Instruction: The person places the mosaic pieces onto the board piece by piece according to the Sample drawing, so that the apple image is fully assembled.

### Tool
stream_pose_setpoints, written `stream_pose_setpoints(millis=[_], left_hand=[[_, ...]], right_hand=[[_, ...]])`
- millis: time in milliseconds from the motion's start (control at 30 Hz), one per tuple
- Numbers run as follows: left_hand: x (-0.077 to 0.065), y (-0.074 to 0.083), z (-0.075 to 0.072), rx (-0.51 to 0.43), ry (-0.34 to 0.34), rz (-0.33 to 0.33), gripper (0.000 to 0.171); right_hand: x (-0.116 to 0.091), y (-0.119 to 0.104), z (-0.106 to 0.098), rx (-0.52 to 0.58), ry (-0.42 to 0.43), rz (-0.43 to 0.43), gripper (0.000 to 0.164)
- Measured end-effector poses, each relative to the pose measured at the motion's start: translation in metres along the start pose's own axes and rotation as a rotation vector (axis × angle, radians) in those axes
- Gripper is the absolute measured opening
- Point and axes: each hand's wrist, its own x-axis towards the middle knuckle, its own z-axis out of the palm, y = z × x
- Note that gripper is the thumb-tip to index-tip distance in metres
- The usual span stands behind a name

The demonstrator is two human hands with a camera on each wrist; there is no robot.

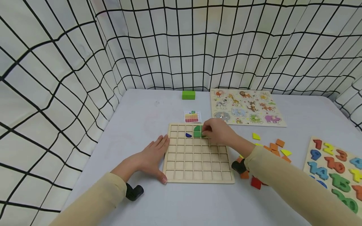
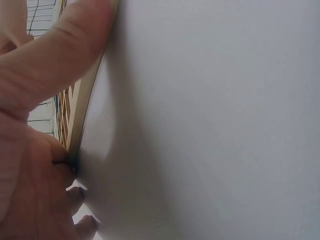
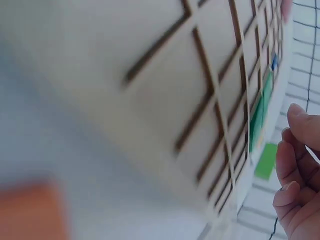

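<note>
A wooden grid board [image 1: 198, 176] lies on the white table. My left hand [image 1: 150, 157] is spread along its left side, thumb at the near corner and fingers against the frame. In the left wrist view the thumb [image 2: 65, 55] presses on the board's edge. My right hand [image 1: 219, 131] is over the far part of the grid, its curled fingers pinching a green piece [image 1: 203, 136] that they mostly hide. Beside it, a green quarter-round piece [image 1: 197, 128] and a green square [image 1: 197, 134] fill cells. A dark blue half-round piece [image 1: 188, 135] lies just left of them.
Beyond the board are a pattern card [image 1: 192, 117], a green block [image 1: 188, 95] and an animal puzzle [image 1: 246, 106]. Orange squares [image 1: 273, 146], yellow pieces [image 1: 256, 136] and red squares [image 1: 255, 183] are scattered at right, near a number puzzle [image 1: 333, 169]. Black netting surrounds the table.
</note>
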Motion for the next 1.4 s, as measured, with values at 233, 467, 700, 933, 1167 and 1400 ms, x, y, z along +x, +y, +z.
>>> stream_pose_setpoints(millis=[233,467,700,933,1167,1400], left_hand=[[-0.001,-0.001,-0.001,-0.020,0.010,-0.003,0.142],[-0.002,-0.001,0.000,-0.023,0.020,-0.006,0.143],[-0.002,0.000,0.004,-0.018,0.025,-0.010,0.143],[-0.001,0.002,0.003,-0.022,0.025,0.000,0.142],[0.000,0.001,0.004,-0.022,0.036,0.005,0.142],[-0.001,0.002,0.004,-0.013,0.033,-0.007,0.141]], right_hand=[[-0.036,0.043,-0.028,-0.011,0.071,0.051,0.011],[-0.067,0.075,-0.048,-0.044,0.089,0.125,0.014],[-0.086,0.083,-0.047,-0.029,-0.005,0.066,0.016],[-0.092,0.084,-0.042,-0.034,-0.139,-0.025,0.026],[-0.090,0.087,-0.036,-0.083,-0.146,-0.053,0.023],[-0.091,0.088,-0.038,-0.059,-0.178,-0.044,0.023]])
